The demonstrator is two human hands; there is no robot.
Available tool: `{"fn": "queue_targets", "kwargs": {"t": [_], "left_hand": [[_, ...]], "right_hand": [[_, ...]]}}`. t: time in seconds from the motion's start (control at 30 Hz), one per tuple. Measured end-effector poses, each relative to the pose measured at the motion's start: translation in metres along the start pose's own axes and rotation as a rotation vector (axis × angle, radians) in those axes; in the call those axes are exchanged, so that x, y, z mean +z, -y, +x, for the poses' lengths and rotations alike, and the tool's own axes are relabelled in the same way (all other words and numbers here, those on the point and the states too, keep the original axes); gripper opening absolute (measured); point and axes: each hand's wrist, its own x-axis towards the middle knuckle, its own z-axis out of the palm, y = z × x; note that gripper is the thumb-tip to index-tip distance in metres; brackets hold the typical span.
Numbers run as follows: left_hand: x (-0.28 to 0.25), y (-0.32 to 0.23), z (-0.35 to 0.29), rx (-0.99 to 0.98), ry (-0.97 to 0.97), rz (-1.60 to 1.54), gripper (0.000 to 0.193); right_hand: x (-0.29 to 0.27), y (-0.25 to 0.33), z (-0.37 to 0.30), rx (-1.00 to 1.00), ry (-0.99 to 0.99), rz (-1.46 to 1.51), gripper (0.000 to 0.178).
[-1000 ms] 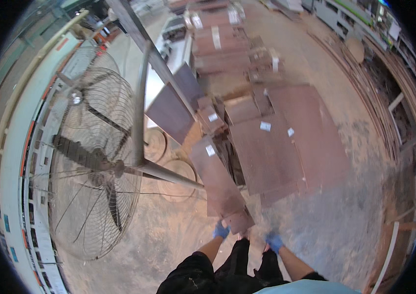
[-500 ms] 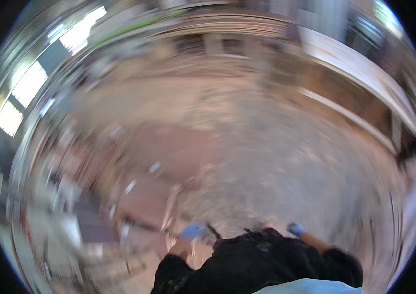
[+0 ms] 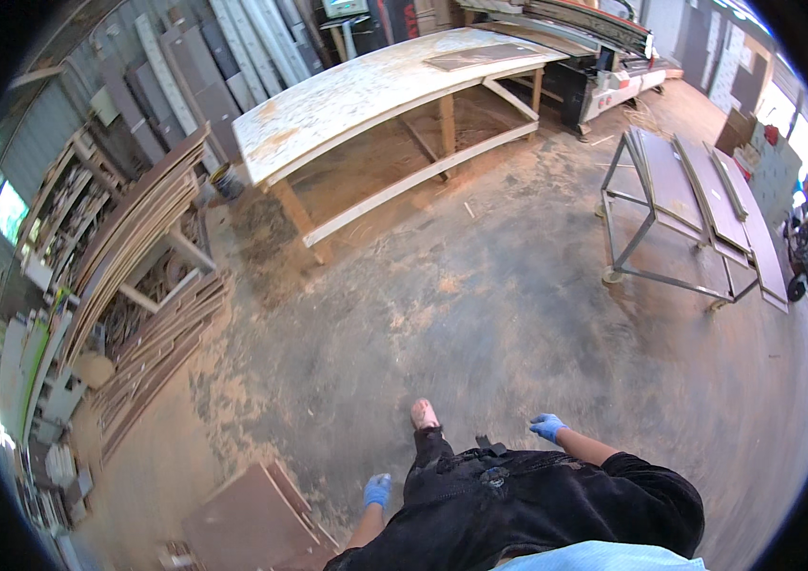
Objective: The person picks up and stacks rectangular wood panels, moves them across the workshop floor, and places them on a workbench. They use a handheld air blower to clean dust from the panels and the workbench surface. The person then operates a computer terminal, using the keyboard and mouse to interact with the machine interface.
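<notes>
My left hand (image 3: 377, 490), in a blue glove, hangs beside my left hip with its fingers loosely apart and nothing in it. A stack of brown boards (image 3: 250, 521) lies on the floor to its left, separate from the hand. My right hand (image 3: 547, 426), also gloved in blue, is held out in front of my right hip. Its fingers are loosely stretched and hold nothing. Between the hands one bare foot (image 3: 424, 413) shows on the dusty floor (image 3: 404, 314).
Ahead stands a long white-topped wooden table (image 3: 366, 81), with a large machine (image 3: 603, 71) behind its right end. A metal rack with boards (image 3: 680, 190) stands at the right. Stacked wood strips (image 3: 152, 352) and a loaded wooden rack (image 3: 128, 238) line the left.
My view has swung to the right: the table has moved left across the picture, and the metal rack has come into sight. The brown boards now lie lower, and the picture is much sharper.
</notes>
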Motion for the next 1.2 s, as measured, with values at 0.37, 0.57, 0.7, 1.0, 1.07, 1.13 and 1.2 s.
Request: {"fn": "queue_targets", "kwargs": {"t": [0.37, 0.57, 0.7, 1.0, 1.07, 1.13, 1.2], "left_hand": [[-0.021, -0.274, 0.344, 0.27, 0.309, 0.435, 0.04], [0.047, -0.526, 0.492, 0.617, 0.241, 0.365, 0.034], [0.127, -0.661, 0.546, 0.628, 0.226, 0.033, 0.03], [0.158, -0.803, 0.634, 0.076, 0.444, -0.459, 0.044], [0.157, -0.854, 0.667, 0.075, 0.401, -0.423, 0.044], [0.155, -0.902, 0.713, 0.069, 0.352, -0.436, 0.043], [0.148, -0.948, 0.76, 0.096, 0.322, -0.455, 0.043]], "right_hand": [[-0.094, 0.088, 0.149, 0.207, -0.266, 0.44, 0.042], [-0.168, 0.098, 0.217, 0.33, -0.201, 0.291, 0.041], [-0.26, 0.068, 0.316, 0.246, -0.208, 0.072, 0.038], [-0.524, 0.296, 0.494, 0.142, -0.254, -0.08, 0.032], [-0.56, 0.336, 0.526, 0.047, -0.415, 0.076, 0.039], [-0.583, 0.375, 0.567, -0.018, -0.466, 0.199, 0.042], [-0.595, 0.408, 0.598, -0.036, -0.477, 0.263, 0.042]]}}
